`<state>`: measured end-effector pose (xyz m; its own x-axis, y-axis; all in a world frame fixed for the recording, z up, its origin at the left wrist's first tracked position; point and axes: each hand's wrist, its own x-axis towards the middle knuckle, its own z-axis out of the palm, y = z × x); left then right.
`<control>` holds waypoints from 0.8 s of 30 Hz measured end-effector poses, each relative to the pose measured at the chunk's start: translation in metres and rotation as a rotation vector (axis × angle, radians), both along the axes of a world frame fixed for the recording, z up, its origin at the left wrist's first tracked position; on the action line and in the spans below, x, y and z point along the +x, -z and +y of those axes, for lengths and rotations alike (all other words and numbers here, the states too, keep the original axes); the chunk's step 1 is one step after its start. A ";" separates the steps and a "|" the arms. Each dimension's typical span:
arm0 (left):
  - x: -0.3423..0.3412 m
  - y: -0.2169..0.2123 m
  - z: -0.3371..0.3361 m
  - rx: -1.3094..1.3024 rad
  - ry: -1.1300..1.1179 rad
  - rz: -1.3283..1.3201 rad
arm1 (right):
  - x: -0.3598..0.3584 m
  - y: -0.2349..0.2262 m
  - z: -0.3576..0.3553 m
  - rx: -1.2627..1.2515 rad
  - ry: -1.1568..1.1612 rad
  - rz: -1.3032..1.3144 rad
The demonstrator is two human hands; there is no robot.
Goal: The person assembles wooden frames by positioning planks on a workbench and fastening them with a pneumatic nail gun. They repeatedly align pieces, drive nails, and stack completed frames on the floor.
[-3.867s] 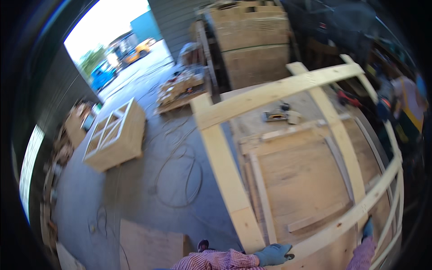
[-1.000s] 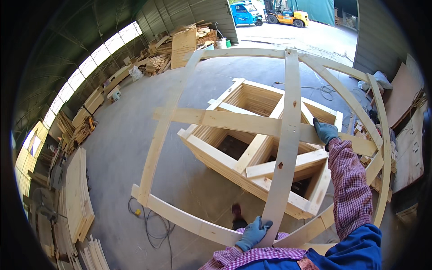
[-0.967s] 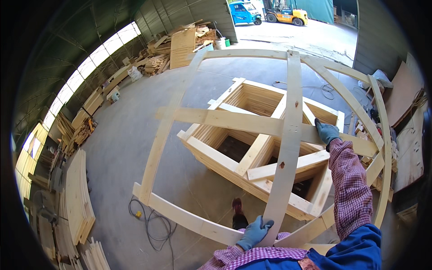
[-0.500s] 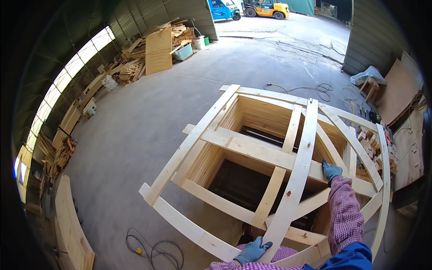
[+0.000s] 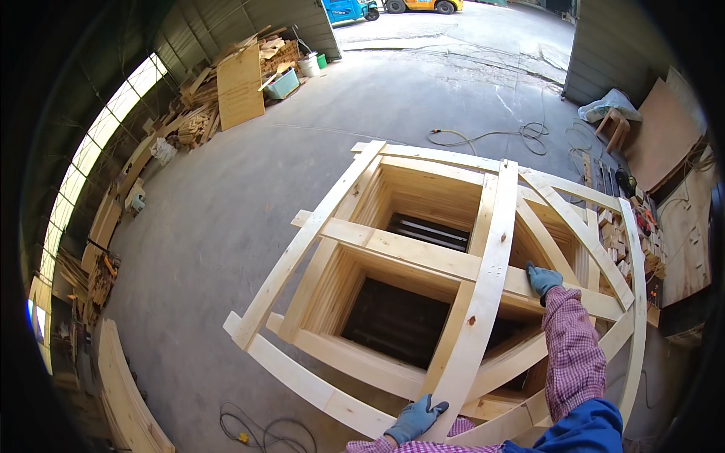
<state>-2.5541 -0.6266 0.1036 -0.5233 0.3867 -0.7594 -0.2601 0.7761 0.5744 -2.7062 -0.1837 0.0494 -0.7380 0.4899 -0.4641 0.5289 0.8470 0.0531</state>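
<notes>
A large wooden lattice frame of pale boards, with curved edges, lies in front of me over a stack of similar wooden frames. At the near edge, my gloved left hand is closed around the board at the lower end of the long diagonal piece, thumb pointing right. Farther off to the right, my gloved right hand grips the middle crosspiece of the same frame, its arm stretched over the near right corner. The undersides of both grips are hidden. Dark slatted openings show down inside the stack.
Scrap wood and a leaning panel stand at the far left. Curved boards lie at the lower left, near a loose cable. Another cable crosses the floor beyond the frame. Wood blocks sit at the right.
My view has tilted and shifted somewhat. The top frame has moved slightly relative to the stack, and the gap between their near rails looks narrower. Both hands keep their grips.
</notes>
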 end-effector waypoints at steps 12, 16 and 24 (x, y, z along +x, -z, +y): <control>-0.008 0.086 0.036 -0.044 -0.234 0.191 | -0.058 0.058 0.028 -0.209 0.012 -0.131; -0.014 0.096 0.033 0.009 -0.254 0.210 | -0.052 0.069 0.042 -0.270 -0.022 -0.065; -0.014 0.175 0.013 0.104 -0.302 0.271 | -0.015 0.084 0.039 -0.062 0.081 0.689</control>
<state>-2.5686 -0.6136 -0.0710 -0.8003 0.2527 -0.5437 -0.2959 0.6222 0.7248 -2.7211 -0.1446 -0.0348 -0.8365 0.5438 0.0676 0.4866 0.7938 -0.3648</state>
